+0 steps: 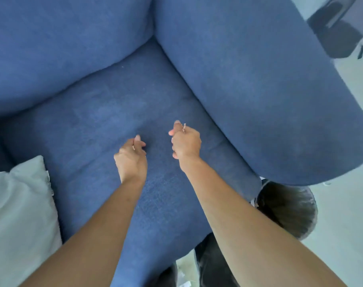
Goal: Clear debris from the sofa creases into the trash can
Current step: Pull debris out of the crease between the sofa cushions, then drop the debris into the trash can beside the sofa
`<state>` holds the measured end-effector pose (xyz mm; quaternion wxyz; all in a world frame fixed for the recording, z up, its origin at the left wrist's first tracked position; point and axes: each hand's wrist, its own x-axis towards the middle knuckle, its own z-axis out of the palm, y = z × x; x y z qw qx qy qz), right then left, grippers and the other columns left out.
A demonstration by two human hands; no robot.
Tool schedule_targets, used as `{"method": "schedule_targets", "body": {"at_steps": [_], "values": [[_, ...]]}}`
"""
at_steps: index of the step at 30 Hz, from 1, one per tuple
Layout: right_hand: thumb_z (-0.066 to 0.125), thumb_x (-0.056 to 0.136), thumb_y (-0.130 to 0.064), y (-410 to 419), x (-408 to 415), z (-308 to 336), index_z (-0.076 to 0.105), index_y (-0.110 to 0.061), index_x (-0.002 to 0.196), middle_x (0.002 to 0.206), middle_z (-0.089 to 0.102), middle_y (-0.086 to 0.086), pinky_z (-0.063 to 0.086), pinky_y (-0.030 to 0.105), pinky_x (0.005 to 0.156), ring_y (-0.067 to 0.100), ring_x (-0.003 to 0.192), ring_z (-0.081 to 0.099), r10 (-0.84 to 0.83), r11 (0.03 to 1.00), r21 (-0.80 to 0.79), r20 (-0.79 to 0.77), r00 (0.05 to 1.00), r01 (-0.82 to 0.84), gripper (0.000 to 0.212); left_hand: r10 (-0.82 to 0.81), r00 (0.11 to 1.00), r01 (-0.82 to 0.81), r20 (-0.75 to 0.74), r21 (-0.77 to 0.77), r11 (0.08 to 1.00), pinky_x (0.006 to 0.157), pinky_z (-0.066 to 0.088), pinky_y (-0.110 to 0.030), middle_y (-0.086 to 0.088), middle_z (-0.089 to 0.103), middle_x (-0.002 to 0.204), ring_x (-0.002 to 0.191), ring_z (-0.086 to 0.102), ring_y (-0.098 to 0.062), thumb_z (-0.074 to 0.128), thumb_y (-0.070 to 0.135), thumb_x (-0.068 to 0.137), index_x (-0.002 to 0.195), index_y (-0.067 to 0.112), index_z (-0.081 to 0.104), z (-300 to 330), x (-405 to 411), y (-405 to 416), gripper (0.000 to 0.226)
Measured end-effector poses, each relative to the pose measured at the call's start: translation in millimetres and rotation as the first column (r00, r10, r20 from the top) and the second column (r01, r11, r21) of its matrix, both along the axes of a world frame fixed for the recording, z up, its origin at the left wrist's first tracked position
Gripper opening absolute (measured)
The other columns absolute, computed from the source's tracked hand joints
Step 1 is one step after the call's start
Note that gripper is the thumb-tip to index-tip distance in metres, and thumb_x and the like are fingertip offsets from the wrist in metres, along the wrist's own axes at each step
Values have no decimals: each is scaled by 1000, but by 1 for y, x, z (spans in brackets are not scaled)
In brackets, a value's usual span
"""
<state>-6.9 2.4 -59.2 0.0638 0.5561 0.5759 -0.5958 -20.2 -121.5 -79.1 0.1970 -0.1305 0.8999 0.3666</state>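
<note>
Bright, even daylight; soft motion blur throughout, with wide-angle bending and smearing strongest at the edges.

A pale cushion (pixel 21 214) lies left; a dark, blurred object (pixel 340 32), perhaps furniture, upper right.

No text, label, brand, number or sign can be read anywhere in the view; every surface shown is plain, and the far corner is blurred.

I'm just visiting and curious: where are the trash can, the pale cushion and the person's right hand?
Trash can (pixel 288 210): head view, its dark inside wall.
Pale cushion (pixel 21 214): head view, middle of its face.
Right hand (pixel 185 141): head view, back of the hand.
</note>
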Motion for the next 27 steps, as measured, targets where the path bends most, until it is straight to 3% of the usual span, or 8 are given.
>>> {"method": "schedule_targets", "body": {"at_steps": [4, 6, 9, 13, 17, 20, 22, 27], "values": [[46, 95, -37, 21, 58, -3, 38, -17, 57, 55, 35, -2, 21, 10, 36, 16, 42, 25, -171, 979, -95, 94, 981, 180, 44, -108, 988, 102, 108, 59, 993, 78, 56, -46, -5, 58, 51, 63, 64, -36, 38, 45, 104, 56, 15, 53, 15, 42, 33, 59], [43, 90, -29, 32, 89, -2, 35, -17, 61, 55, 29, -2, 16, 12, 38, 15, 38, 17, -307, 931, -167, 121, 944, 325, 33, -185, 974, 181, 134, 41, 983, 79, 54, -48, -15, 63, 60, 73, 63, -38, 33, 51, 103, 54, 5, 49, 15, 63, 47, 69], [37, 88, -23, 48, 132, 2, 46, -14, 61, 55, 36, -2, 17, 16, 37, 13, 36, 20, -441, 866, -196, 132, 888, 459, 30, -318, 935, 319, 157, 20, 948, 82, 49, -47, -20, 65, 73, 86, 59, -43, 30, 41, 102, 55, 11, 43, 12, 91, 69, 57], [34, 88, -12, 75, 187, 0, 62, -14, 78, 67, 54, 2, 25, 21, 37, 13, 49, 35, -582, 784, -178, 121, 804, 595, 30, -443, 890, 438, 107, 68, 897, 62, 28, -36, -17, 57, 71, 76, 50, -35, 30, 19, 94, 75, -3, 52, 11, 128, 105, 37], [41, 86, 1, 106, 244, -7, 67, -8, 88, 77, 61, 3, 37, 26, 46, 14, 58, 48, -713, 680, -168, 75, 697, 714, 28, -576, 818, 573, 13, 71, 816, 57, 35, -34, -12, 56, 81, 72, 50, -27, 36, 3, 97, 87, 8, 48, 6, 169, 146, 16], [52, 92, -3, 127, 289, -21, 72, -13, 89, 79, 61, -5, 52, 32, 64, 11, 66, 52, -722, 669, -109, 137, 678, 735, 23, -725, 686, 728, -61, 60, 683, 71, 38, -26, -12, 53, 104, 84, 49, -22, 39, -4, 96, 101, 5, 52, 0, 206, 175, 16], [54, 94, -4, 141, 322, -33, 72, -15, 89, 79, 59, -6, 51, 24, 61, 12, 69, 55, -750, 631, -120, 160, 642, 766, 22, -815, 576, 818, -62, 34, 575, 75, 31, -16, -15, 53, 112, 90, 45, -17, 42, -5, 97, 106, -1, 56, -8, 232, 191, 17], [62, 89, -12, 176, 389, -59, 67, -1, 116, 88, 67, 5, 49, 24, 54, 14, 69, 62, -761, 593, -168, 203, 616, 787, 30, -887, 448, 893, 114, 2, 451, 89, 42, -31, -17, 62, 113, 104, 60, -31, 46, 6, 100, 111, 6, 65, -40, 288, 231, 21]]}}
